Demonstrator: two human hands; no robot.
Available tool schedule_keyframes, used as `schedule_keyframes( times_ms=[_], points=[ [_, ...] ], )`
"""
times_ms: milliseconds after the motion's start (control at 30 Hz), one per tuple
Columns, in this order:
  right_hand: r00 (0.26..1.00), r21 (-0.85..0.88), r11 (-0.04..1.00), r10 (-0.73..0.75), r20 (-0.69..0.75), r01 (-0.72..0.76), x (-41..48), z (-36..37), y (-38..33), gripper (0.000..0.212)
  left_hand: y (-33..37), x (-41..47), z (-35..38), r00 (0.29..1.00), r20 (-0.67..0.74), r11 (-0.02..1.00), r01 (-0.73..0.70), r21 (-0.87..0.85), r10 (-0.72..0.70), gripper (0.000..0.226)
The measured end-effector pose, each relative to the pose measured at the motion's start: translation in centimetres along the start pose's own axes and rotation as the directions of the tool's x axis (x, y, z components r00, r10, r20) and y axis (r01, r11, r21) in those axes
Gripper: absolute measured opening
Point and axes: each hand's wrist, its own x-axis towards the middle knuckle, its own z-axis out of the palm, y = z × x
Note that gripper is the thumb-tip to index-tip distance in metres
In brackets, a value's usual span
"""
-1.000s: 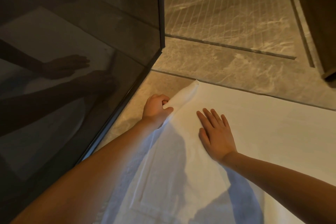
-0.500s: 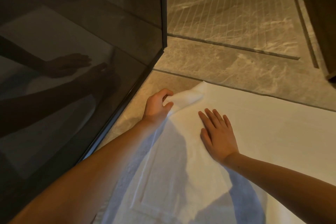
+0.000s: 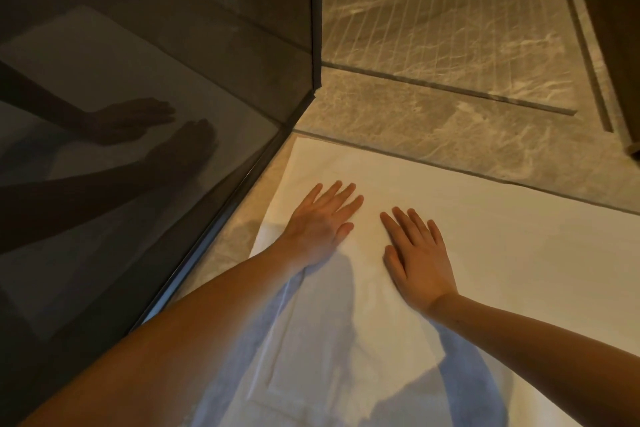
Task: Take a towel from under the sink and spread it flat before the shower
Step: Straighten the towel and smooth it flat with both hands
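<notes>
Towel (image 3: 491,253): white terry cloth, rectangular, with a raised woven border band. It lies spread on the floor from the centre of the view out to 3 and 6 o'clock.
Towel edges: the far edge runs straight along a floor seam. The far left corner sits near the foot of the glass panel.
Left hand (image 3: 320,220): released and flat, with straight, slightly spread fingers pointing to 1 o'clock. The palm presses on the towel near its left edge.
Right hand (image 3: 419,258): released and flat, palm down on the towel with fingers pointing to 11 o'clock. It is just beside the left hand at its 4 o'clock, not touching it.
Glass panel (image 3: 145,55): dark, smooth and black-framed, at 9 to 11 o'clock. It reflects both arms and the towel, and a strip of bare floor separates its bottom rail from the towel.
Floor (image 3: 415,128): polished, veined grey-brown marble.
Shower floor (image 3: 433,10): the same stone cut with thin parallel grooves, at 12 to 1 o'clock.
Shadows: the arms cast bluish shadows across the towel toward 6 o'clock.
</notes>
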Motion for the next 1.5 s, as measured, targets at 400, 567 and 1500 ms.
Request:
schedule_keyframes(
  times_ms=[400,567,1500],
  points=[
    [1.000,0.002,1.000,-0.005,0.027,0.005,0.3,0.0,-0.2,0.055,-3.4,-0.4,0.8,0.961,-0.009,0.957,0.274,-0.091,-0.276,0.063],
    [0.999,0.025,1.000,0.002,0.037,-0.003,0.7,-0.6,-1.2,0.057,-3.5,-0.5,0.2,0.958,-0.001,0.955,0.286,-0.082,-0.287,0.060],
    [0.963,-0.059,0.963,0.256,-0.078,-0.261,5.5,-2.2,9.3,0.070,-7.0,3.5,-0.6,0.962,-0.067,0.958,0.256,-0.130,-0.266,0.058]
  ],
)
